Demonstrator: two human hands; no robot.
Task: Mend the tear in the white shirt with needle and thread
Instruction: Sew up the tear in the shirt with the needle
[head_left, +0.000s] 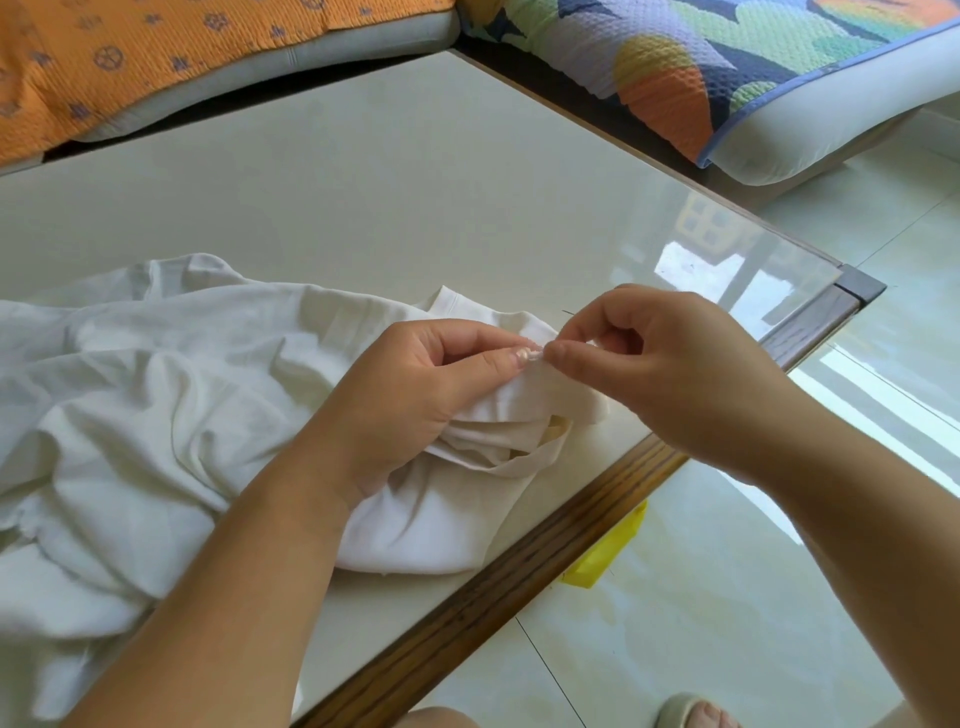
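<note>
A crumpled white shirt (156, 395) lies spread over the near left part of the table (395, 208). My left hand (415, 384) grips a raised fold of the shirt between thumb and fingers. My right hand (660, 364) meets it fingertip to fingertip and pinches the needle (567, 313), whose thin dark tip sticks out just above the fingers. The thread is too fine to make out, and the tear is hidden under my fingers.
The table has a glossy pale top and a dark wooden edge (519, 561) running diagonally on my right. A yellow object (602, 556) lies on the tiled floor below that edge. Cushioned seats with orange (130, 57) and multicoloured (727, 67) covers stand behind the table.
</note>
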